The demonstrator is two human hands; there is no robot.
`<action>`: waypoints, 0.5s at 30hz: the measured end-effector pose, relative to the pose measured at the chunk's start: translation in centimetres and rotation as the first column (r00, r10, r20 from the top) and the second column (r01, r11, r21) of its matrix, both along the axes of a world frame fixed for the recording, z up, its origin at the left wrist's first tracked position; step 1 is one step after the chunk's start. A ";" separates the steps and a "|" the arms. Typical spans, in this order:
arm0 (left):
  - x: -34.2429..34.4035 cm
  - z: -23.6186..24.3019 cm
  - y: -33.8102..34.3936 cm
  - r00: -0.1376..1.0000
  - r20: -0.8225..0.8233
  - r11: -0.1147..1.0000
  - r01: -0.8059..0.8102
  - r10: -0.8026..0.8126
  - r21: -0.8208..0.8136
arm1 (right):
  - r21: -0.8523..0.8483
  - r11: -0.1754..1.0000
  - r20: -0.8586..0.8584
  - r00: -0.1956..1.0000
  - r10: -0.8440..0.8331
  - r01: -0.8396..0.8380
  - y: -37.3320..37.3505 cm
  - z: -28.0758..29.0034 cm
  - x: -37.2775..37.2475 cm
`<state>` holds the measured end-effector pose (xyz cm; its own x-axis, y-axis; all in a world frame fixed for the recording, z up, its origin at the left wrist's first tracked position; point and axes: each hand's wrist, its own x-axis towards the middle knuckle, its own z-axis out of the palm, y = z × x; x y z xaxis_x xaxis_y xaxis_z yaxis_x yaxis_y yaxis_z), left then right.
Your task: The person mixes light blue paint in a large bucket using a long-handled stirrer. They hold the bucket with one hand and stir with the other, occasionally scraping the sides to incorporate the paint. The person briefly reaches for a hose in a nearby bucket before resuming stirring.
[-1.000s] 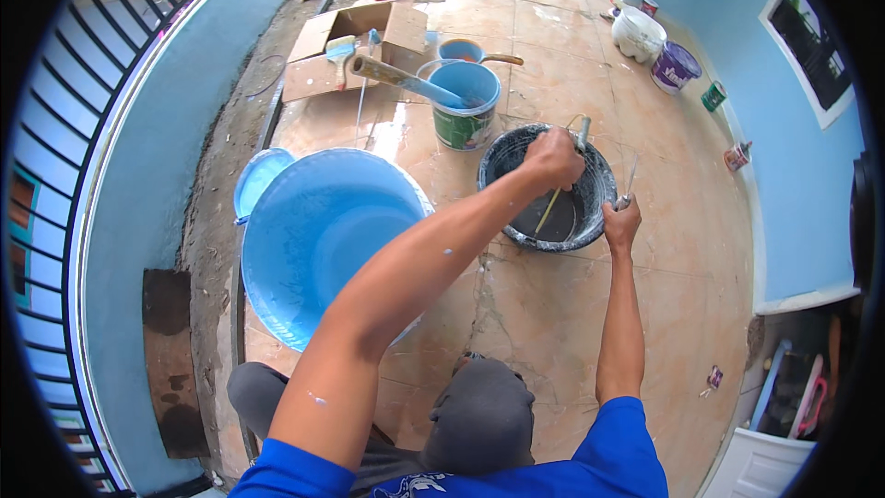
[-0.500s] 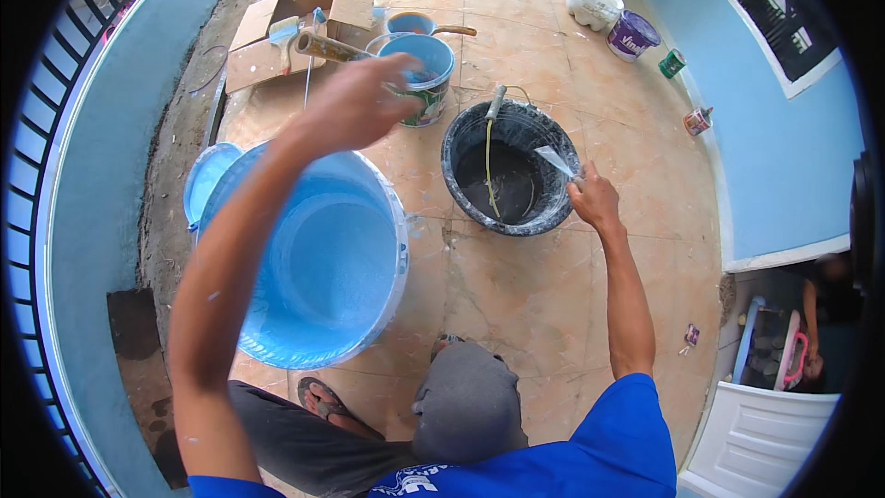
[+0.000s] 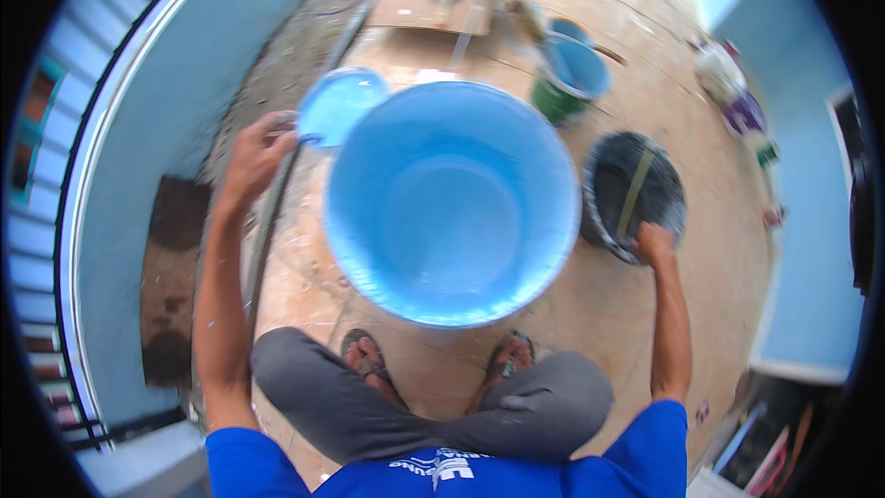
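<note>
A large round tub (image 3: 452,221), pale blue inside, stands in front of my knees. My left hand (image 3: 261,155) is beyond its left side, fingers apart and slightly bent, close to a round light-blue lid (image 3: 343,103). Blur hides whether the fingertips touch the lid. On the right, my right hand (image 3: 655,242) is closed at the near rim of a black bucket (image 3: 680,192) with a dark inside. What this hand holds is hidden; no scraper blade shows now. A pale yellowish handle (image 3: 636,189) crosses the bucket's opening.
Beyond the tub are a blue-lined paint bucket (image 3: 579,74) and an open cardboard box (image 3: 406,5) with a brush (image 3: 447,2) on it. A blue wall (image 3: 138,194) runs along the left. White and purple paint tubs (image 3: 745,115) stand by the right wall.
The view has turned left, bringing the tub to the middle. My left hand has moved from above the paint bucket to beside the lid. The scraper in my right hand has gone out of sight.
</note>
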<state>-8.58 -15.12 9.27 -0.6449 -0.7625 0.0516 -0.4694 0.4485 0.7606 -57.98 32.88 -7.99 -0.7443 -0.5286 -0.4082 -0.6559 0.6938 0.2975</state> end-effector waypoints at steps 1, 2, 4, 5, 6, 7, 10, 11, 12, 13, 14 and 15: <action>1.4 -0.5 -0.5 0.998 -0.036 0.999 -0.052 0.052 0.005 | 0.022 1.000 -0.006 1.000 0.003 -0.003 0.2 -0.1 -0.3; 2.9 -1.9 -1.1 0.992 -0.079 0.995 -0.097 0.098 0.022 | 0.000 1.000 -0.020 1.000 -0.017 0.017 0.2 0.2 -0.5; 5.8 -4.2 -1.4 0.976 -0.073 0.978 -0.203 0.206 0.042 | -0.154 0.987 -0.144 0.990 0.011 -0.033 0.6 1.6 -0.1; 5.3 -5.6 -1.7 0.971 -0.107 0.975 -0.207 0.214 0.079 | -0.449 0.882 -0.299 0.954 0.004 -0.144 4.2 1.5 -2.3; 6.4 -6.8 -1.8 0.963 -0.104 0.965 -0.238 0.249 0.108 | -0.466 0.885 -0.242 0.963 -0.122 -0.005 3.8 2.9 -2.2; 7.7 -8.8 -2.3 0.957 -0.073 0.958 -0.274 0.280 0.088 | -0.618 0.786 -0.156 0.975 -0.158 0.029 4.0 4.4 -2.6; 8.0 -12.5 -4.3 0.936 0.062 0.937 -0.349 0.348 0.012 | -0.885 0.455 -0.004 0.977 -0.213 0.095 3.9 9.5 -2.0; 7.0 -12.2 -4.8 0.914 0.150 0.925 -0.377 0.378 -0.036 | -0.911 0.393 0.051 0.980 -0.191 0.124 2.6 11.6 -0.7; 5.7 -12.1 -5.3 0.888 0.230 0.917 -0.392 0.399 -0.079 | -0.931 0.330 0.098 0.980 -0.174 0.152 1.5 13.6 0.5; 4.6 -12.6 -6.1 0.876 0.238 0.907 -0.411 0.420 -0.090 | -0.944 0.308 0.088 0.989 -0.118 0.121 -0.3 15.0 2.1; 3.2 -13.4 -7.1 0.867 0.243 0.900 -0.423 0.435 -0.100 | -0.955 0.283 0.074 0.995 -0.068 0.091 -2.5 16.4 3.9; 2.2 -14.1 -8.2 0.859 0.251 0.895 -0.432 0.447 -0.116 | -0.965 0.254 0.064 0.998 -0.022 0.068 -4.6 17.5 5.7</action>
